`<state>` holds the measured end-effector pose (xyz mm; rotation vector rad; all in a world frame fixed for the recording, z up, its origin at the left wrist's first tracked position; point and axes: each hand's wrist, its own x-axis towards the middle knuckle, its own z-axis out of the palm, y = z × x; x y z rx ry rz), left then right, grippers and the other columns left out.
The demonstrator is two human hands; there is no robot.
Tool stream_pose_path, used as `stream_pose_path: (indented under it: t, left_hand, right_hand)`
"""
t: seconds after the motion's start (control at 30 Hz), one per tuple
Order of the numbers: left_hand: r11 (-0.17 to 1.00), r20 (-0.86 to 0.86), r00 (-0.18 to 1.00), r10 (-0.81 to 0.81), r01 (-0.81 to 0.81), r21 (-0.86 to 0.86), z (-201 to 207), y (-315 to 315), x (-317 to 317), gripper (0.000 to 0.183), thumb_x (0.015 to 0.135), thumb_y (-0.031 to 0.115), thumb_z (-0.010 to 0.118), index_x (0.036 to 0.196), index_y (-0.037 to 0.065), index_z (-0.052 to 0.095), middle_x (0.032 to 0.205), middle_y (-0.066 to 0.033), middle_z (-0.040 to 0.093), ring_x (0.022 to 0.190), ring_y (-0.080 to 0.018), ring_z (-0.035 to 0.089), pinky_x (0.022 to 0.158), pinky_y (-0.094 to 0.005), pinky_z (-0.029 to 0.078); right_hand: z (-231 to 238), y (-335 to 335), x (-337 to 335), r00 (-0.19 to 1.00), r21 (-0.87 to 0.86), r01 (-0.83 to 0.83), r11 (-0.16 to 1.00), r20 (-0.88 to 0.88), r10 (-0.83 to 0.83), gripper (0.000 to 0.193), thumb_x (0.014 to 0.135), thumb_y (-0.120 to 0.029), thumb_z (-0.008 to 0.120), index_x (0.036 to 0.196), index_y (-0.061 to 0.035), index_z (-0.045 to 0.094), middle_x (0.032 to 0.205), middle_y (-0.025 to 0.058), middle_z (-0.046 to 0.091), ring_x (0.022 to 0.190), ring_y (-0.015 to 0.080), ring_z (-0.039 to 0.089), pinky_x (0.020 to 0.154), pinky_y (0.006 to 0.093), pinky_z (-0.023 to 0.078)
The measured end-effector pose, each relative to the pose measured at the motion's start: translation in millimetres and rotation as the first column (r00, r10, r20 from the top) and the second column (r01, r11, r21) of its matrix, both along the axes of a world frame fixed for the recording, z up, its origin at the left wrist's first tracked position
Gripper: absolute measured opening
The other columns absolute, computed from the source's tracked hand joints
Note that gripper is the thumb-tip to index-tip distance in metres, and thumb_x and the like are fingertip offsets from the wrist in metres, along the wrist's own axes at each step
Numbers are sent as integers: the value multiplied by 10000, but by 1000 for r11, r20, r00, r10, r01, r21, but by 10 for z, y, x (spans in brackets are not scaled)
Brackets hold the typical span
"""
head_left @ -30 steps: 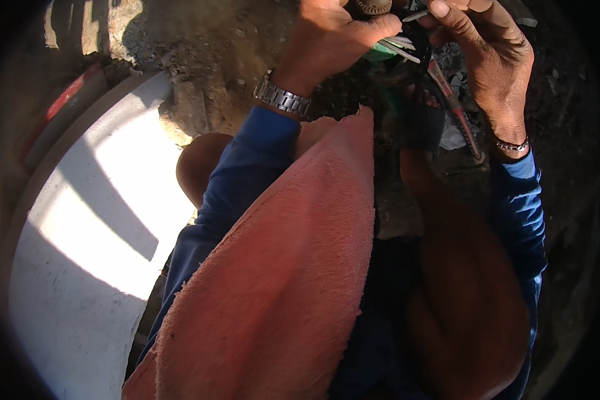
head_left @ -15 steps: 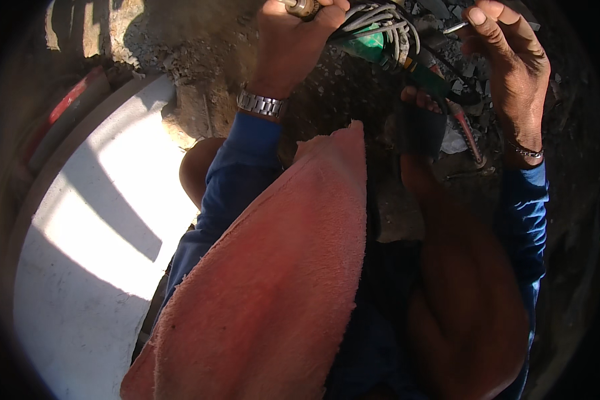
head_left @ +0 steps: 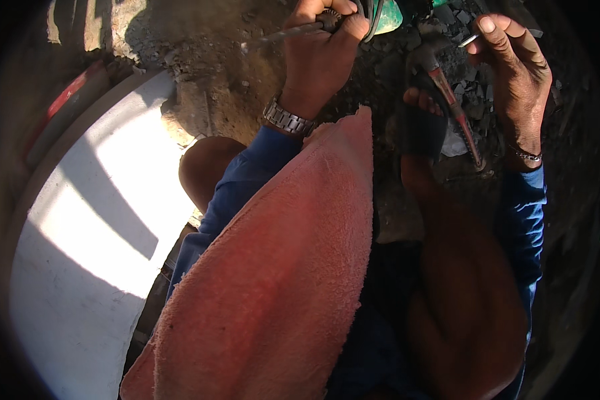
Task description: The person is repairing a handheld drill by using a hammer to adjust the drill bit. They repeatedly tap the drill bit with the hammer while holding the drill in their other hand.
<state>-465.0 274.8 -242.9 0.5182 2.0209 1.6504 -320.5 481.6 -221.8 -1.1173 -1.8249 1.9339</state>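
Note:
At the top, my left hand (head_left: 319, 70) is closed round the front of a power drill, gripping its metal chuck (head_left: 329, 20). A long drill bit (head_left: 280, 35) points left from the chuck. Part of the drill's green body (head_left: 387, 17) shows beyond my fingers, with a grey cable over it; the rest is cut off by the upper edge. At the upper right, my right hand (head_left: 513, 63) is raised, pinching a small thin silvery metal piece (head_left: 469, 41) between thumb and fingers. The two hands are apart.
A claw hammer (head_left: 455, 103) with a reddish handle lies by my sandalled foot (head_left: 421, 127), among broken rubble (head_left: 473, 93). A pink towel (head_left: 267, 267) hangs in front of me. On the left stands a large curved white surface (head_left: 80, 293), with a red-edged object (head_left: 73, 90) behind it.
My left hand has shifted right and slightly down. The drill has swung up and away, baring the hammer head, and its bit now shows. My right hand has barely moved.

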Motion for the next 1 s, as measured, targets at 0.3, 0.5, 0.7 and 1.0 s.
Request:
stream_pose_path:
  t: [0.3, 0.5, 0.7, 1.0]
  left_hand:
    - [990, -286, 955, -71, 32, -137, -100, -23, -167, 218, 767, 43, 687, 960, 33, 586, 852, -72, 556, 840, -202, 552, 847, -346, 475]
    - [984, -326, 942, -75, 17, -175, -102, -131, -218, 268, 745, 61, 722, 975, 32, 587, 869, -79, 581, 839, -216, 560, 805, -388, 469]
    - [965, -513, 842, -164, 29, -260, 175, -115, -96, 182, 831, 75, 705, 934, 33, 560, 802, -135, 536, 754, -372, 554, 822, -451, 470]
    - [925, -617, 740, -269, 19, -380, 496, -113, -207, 229, 827, 80, 734, 948, 21, 549, 849, -168, 561, 934, -376, 538, 833, -469, 453]
  right_hand:
    - [202, -285, -471, 956, -21, -120, 993, -270, 110, 109, 879, -59, 786, 928, -16, 698, 740, 47, 704, 619, 116, 664, 567, 244, 541]
    - [212, -375, -583, 948, 24, -201, 979, -247, 200, 101, 873, -34, 786, 917, -24, 696, 773, 46, 709, 645, 105, 667, 581, 241, 542]
    - [79, -289, -563, 900, 96, -377, 921, -198, 389, 227, 885, -130, 792, 1095, -58, 748, 946, 28, 745, 835, 100, 690, 715, 227, 542]
    - [184, -322, -509, 948, 41, -285, 958, -135, 288, 233, 884, -102, 790, 1097, -24, 733, 931, 35, 728, 755, 98, 667, 648, 226, 528]
